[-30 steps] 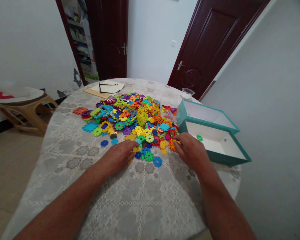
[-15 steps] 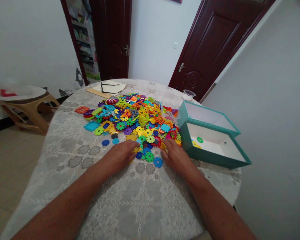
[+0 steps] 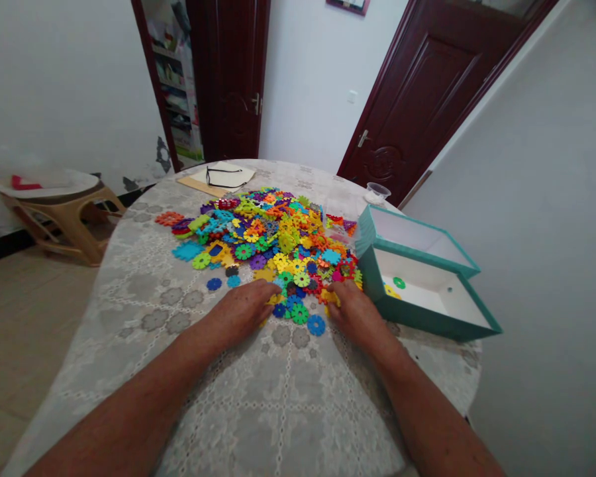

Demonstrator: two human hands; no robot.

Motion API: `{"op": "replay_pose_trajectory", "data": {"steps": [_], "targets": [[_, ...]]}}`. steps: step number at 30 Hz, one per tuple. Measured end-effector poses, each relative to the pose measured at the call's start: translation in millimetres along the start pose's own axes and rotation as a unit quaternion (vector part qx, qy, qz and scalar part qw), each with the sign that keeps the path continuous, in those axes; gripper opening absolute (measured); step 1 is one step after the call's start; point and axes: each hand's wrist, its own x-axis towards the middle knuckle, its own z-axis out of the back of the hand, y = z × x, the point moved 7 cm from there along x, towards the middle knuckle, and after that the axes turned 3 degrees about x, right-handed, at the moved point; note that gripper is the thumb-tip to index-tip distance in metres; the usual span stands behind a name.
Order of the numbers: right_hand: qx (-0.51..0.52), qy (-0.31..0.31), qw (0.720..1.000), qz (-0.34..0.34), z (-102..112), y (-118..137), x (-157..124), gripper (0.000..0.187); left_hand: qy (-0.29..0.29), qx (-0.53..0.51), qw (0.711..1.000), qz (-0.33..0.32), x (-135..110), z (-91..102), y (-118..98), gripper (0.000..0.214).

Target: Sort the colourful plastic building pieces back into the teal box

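Observation:
A large heap of colourful plastic snowflake building discs [image 3: 288,242] lies on the table. At its near left edge is my left hand [image 3: 248,306], fingers closed around a yellow snowflake disc [image 3: 276,299]. My right hand [image 3: 353,310] is across from it, pinching another yellow snowflake disc [image 3: 332,297] between thumb and fingers. Between the two hands lie loose discs, among them a green disc [image 3: 299,313] and a blue disc [image 3: 316,324]. My fingers partly cover both held pieces, so I cannot tell whether several are stacked there.
To the right stands a teal box [image 3: 427,321] with a few discs inside, in front of a second teal box part [image 3: 422,232]. A clear plastic cup [image 3: 378,193] and black glasses [image 3: 226,177] on paper are at the back. A stool [image 3: 74,225] stands left of the table.
The view has shifted slightly. The yellow disc in my right hand shows more clearly now, and that hand has moved a little. My left hand stays nearly in place.

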Motion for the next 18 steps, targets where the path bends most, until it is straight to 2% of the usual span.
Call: {"op": "replay_pose_trajectory", "data": {"steps": [5, 7, 8, 10, 13, 15, 18], "targets": [[0.073, -0.01, 0.997, 0.039, 5, 3, 2, 0.028, 0.011, 0.007, 1.0, 0.004, 0, 1.8, -2, 0.037], [0.107, -0.041, 0.991, 0.066, 16, 9, 0, 0.025, 0.017, 0.01, 1.0, 0.005, 0, 3.1, -4, 0.038], [0.118, -0.078, 0.987, 0.077, 27, 12, -2, 0.024, 0.019, 0.011, 1.0, 0.007, 0, 4.0, -5, 0.037], [0.118, -0.192, 0.97, 0.088, 56, 12, -11, 0.022, 0.024, 0.015, 1.0, 0.009, 0, 5.6, -7, 0.037], [0.06, -0.365, 0.927, 0.061, 97, -1, -30, 0.023, 0.031, 0.019, 0.999, 0.011, 0, 6.4, -9, 0.038], [0.001, -0.424, 0.905, 0.02, 113, -15, -38, 0.024, 0.031, 0.018, 0.999, 0.009, 0, 6.2, -9, 0.038], [-0.052, -0.458, 0.887, -0.029, 124, -29, -43, 0.027, 0.03, 0.018, 0.999, 0.007, 0, 5.3, -8, 0.04]]}}
